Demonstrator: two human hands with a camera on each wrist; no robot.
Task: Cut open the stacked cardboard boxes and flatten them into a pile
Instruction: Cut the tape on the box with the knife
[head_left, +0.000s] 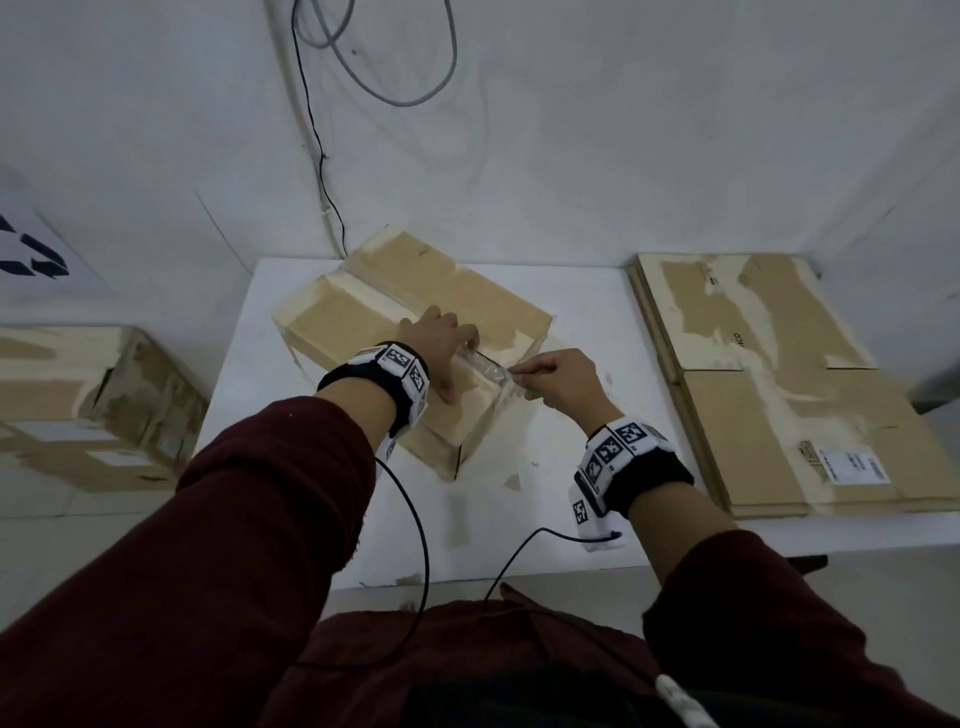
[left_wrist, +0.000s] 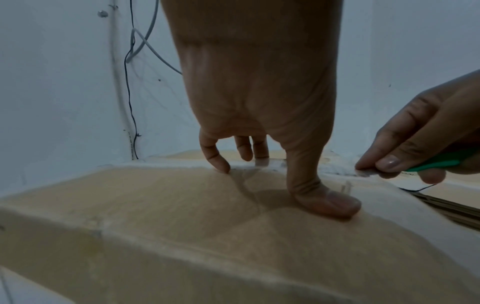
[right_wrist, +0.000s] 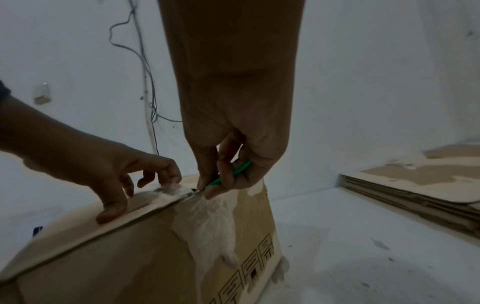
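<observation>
Item: cardboard box (head_left: 415, 332), brown corrugated, rectangular, its surface scuffed with pale patches where the outer paper has torn away; set at an angle on the white table (head_left: 597, 322), top flaps shut along a centre seam, printed handling symbols low on one side wall. Left hand (head_left: 441, 353): palm down on the box top, thumb pressed flat against the cardboard, fingers bent with their tips on the seam at a strip of clear tape (head_left: 485, 366), glossy and crinkled; whether the fingers pinch the tape cannot be told. Right hand (head_left: 558, 384): fingers and thumb curled round a slim green-handled cutter (right_wrist: 228, 174), its tip at the taped seam at the box's upper edge. Flattened boxes (head_left: 769, 384): several sheets of the same worn brown board, layered flat on the right end of the table, a white label near one corner. Further box (head_left: 98, 405): closed, battered, left of the table. Cables (head_left: 322, 156): thin, black and grey, on the white wall.
</observation>
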